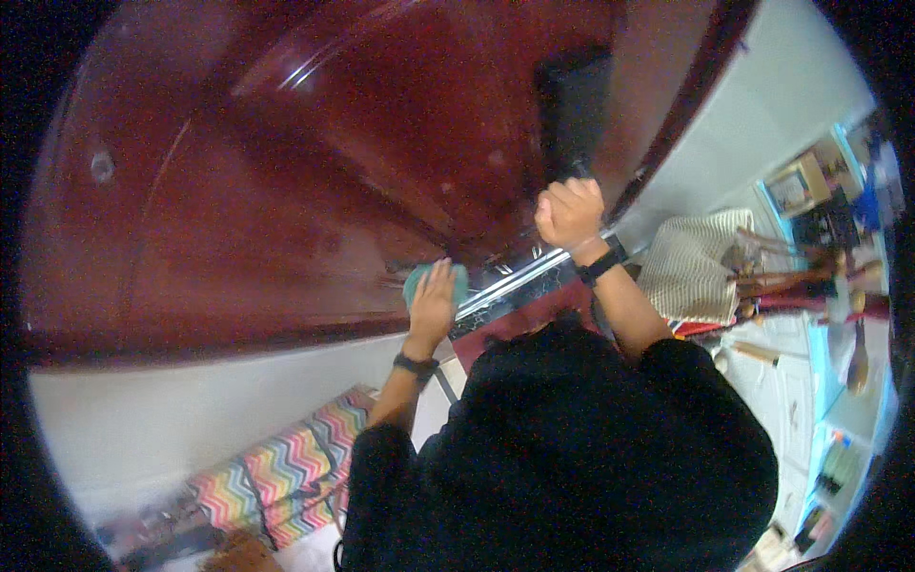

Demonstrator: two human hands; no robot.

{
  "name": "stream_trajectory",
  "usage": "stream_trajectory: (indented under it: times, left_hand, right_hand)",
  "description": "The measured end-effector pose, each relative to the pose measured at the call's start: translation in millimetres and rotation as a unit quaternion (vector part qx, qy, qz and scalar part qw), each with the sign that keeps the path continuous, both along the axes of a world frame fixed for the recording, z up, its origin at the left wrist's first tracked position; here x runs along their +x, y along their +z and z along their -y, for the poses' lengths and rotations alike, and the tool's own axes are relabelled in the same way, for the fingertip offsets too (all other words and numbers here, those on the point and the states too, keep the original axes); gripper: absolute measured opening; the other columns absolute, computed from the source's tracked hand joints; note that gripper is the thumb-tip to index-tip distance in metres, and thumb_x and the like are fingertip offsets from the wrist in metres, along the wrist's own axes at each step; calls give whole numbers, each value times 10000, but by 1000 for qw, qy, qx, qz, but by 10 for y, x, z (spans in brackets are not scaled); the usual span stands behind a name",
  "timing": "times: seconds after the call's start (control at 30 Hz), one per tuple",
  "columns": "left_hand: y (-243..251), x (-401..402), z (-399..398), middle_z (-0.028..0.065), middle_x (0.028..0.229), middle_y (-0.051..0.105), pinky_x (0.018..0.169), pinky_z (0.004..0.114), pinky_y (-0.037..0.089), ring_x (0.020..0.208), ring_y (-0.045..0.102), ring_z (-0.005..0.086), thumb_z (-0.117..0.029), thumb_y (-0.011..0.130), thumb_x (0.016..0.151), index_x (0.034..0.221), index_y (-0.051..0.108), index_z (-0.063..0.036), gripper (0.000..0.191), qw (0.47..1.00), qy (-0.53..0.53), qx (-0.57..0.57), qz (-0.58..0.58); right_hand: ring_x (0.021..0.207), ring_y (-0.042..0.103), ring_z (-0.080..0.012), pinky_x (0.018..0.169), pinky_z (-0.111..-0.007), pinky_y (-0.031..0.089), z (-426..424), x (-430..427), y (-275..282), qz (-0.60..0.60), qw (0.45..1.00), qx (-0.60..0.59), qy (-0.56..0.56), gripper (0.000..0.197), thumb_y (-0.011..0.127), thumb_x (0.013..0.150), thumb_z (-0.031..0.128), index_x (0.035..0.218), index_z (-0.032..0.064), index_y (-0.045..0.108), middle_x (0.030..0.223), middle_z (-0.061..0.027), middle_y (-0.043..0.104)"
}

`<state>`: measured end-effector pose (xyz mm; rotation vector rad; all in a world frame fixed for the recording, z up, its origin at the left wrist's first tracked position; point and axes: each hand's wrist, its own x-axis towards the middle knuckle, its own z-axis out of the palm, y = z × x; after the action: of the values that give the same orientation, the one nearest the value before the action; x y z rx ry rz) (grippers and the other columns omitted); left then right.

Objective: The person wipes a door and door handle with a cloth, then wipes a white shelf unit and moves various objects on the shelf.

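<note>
A large, glossy dark-red panel (343, 179) fills the upper part of the view. My left hand (433, 297) lies with its fingers stretched over a green cloth (413, 286), pressed against the panel near its lower edge. To the right, my right hand (572, 212) is curled into a fist in front of the panel, near a dark rectangular area (579, 107); no object shows in it, though its palm side is hidden. A shiny metal strip (511, 282) runs slantwise between the two hands. Each wrist wears a dark band.
A pale wall (179, 415) borders the panel below. Folded zigzag-patterned fabric (286, 465) lies at lower left. On the right are a striped cloth (693, 264), white drawers (790, 407) and blue-edged shelves (822, 357) with assorted items.
</note>
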<state>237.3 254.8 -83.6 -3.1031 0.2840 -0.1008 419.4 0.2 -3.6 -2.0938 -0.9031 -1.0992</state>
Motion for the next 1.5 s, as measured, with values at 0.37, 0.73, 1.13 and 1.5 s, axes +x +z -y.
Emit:
stream_trajectory:
  times: [0.37,0.73,1.13,1.5]
  left_hand:
    - [1782,-181,766,113,911,634,750,324,462,846,583,172,-228,499,951,1115,574,46,329,818,97,-517,-230]
    - [2007,639,1722,181,1120,598,916,389,432,1053,569,323,-202,573,890,1122,588,16,319,890,-141,-433,-13]
    - [1274,1520,1819,162,865,679,707,456,516,820,648,366,-472,634,799,959,675,-64,440,982,128,-135,-37]
    - [1273,1576,1855,247,803,633,735,472,494,812,616,428,-412,574,836,798,696,-45,389,946,191,-193,-177]
  right_hand:
    - [1260,432,-303,1043,-396,346,482,-794,619,-450,750,72,479,815,772,743,341,1398,76,367,1333,-184,468]
    - [813,608,-111,735,-272,499,1308,-1016,450,-697,605,218,317,400,614,899,368,1058,2,635,889,-41,662]
    - [789,682,-265,732,-360,527,1548,364,258,-483,809,336,-11,401,572,905,407,1042,37,642,891,-166,684]
    - [1384,146,-416,1129,-486,147,1006,1158,1868,-6,976,145,-161,802,586,874,427,1412,-61,245,1484,-280,167]
